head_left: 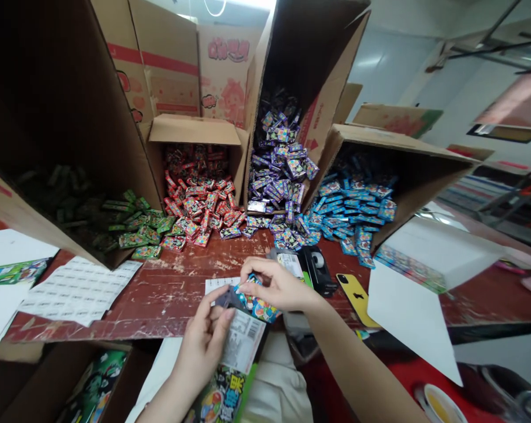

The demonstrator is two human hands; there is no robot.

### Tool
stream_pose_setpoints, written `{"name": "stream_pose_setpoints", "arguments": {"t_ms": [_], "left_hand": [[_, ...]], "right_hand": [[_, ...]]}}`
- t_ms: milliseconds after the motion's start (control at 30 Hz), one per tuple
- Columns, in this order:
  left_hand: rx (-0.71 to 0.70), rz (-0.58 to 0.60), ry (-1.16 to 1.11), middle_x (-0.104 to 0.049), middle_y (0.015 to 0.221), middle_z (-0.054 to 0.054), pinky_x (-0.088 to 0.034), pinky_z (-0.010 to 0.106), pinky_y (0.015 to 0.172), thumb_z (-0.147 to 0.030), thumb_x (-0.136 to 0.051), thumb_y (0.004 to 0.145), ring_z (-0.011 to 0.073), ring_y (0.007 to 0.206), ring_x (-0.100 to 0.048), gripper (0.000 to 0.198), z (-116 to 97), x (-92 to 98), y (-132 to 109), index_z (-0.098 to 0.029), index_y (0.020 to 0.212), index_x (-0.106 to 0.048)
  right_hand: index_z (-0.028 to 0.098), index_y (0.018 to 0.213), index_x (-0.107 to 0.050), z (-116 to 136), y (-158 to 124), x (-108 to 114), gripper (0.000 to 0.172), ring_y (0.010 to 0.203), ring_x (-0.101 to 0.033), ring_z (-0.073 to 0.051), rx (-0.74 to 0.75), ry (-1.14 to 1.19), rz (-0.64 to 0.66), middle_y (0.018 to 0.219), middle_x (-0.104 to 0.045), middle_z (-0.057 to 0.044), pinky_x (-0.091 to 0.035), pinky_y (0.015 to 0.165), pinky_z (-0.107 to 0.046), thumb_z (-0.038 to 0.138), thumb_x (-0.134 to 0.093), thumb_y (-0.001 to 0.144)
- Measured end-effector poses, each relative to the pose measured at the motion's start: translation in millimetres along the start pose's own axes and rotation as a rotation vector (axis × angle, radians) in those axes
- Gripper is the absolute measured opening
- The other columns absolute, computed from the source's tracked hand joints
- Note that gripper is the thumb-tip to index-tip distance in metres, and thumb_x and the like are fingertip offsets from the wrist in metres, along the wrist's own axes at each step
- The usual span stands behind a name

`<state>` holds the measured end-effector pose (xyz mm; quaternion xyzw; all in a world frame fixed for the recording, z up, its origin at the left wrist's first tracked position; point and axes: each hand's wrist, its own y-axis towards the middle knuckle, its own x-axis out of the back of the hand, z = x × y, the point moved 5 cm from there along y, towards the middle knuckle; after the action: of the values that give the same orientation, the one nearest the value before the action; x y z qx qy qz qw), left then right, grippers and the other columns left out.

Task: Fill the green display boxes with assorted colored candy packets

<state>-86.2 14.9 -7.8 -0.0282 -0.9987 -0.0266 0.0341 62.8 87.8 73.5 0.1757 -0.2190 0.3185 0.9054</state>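
My left hand is closed round the upper end of a black and green printed candy package, which stretches down toward my lap with a white label on its side. At its upper end, my right hand pinches several small blue candy packets between thumb and fingers. The packets touch or overlap the package's mouth; how far in they are I cannot tell. Just beyond my hands lie loose purple packets and a black tape dispenser.
Tipped cardboard boxes spill green packets, red packets and blue packets onto the worn red table. Label sheets lie left, a yellow phone and white card right. A cup stands at lower right.
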Motion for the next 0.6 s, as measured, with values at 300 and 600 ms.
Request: {"name": "stream_pose_setpoints", "arguments": {"t_ms": [300, 600], "left_hand": [[-0.056, 0.323, 0.057, -0.040, 0.066, -0.007, -0.030, 0.021, 0.052, -0.035, -0.057, 0.085, 0.0090, 0.054, -0.037, 0.046, -24.7, 8.2, 8.5, -0.023, 0.126, -0.040], [-0.043, 0.491, 0.082, -0.043, 0.067, -0.009, -0.034, 0.018, 0.051, -0.029, -0.069, 0.076, 0.0080, 0.056, -0.043, 0.046, -44.9, 17.8, 11.2, -0.025, 0.109, -0.037]], "right_hand": [[0.022, 0.105, -0.058, -0.4, -14.5, -1.9, 0.033, 0.074, -0.053, -0.013, -0.140, 0.199, -0.108, 0.087, -0.056, -0.001, -0.045, 0.065, -0.024, 0.030, -0.071, 0.075], [0.025, 0.105, -0.070, -8.9, -36.3, -6.9, 0.029, 0.085, -0.059, -0.020, -0.076, 0.051, -0.450, 0.099, -0.064, -0.007, -0.053, 0.072, -0.031, 0.030, -0.070, 0.076]]}}
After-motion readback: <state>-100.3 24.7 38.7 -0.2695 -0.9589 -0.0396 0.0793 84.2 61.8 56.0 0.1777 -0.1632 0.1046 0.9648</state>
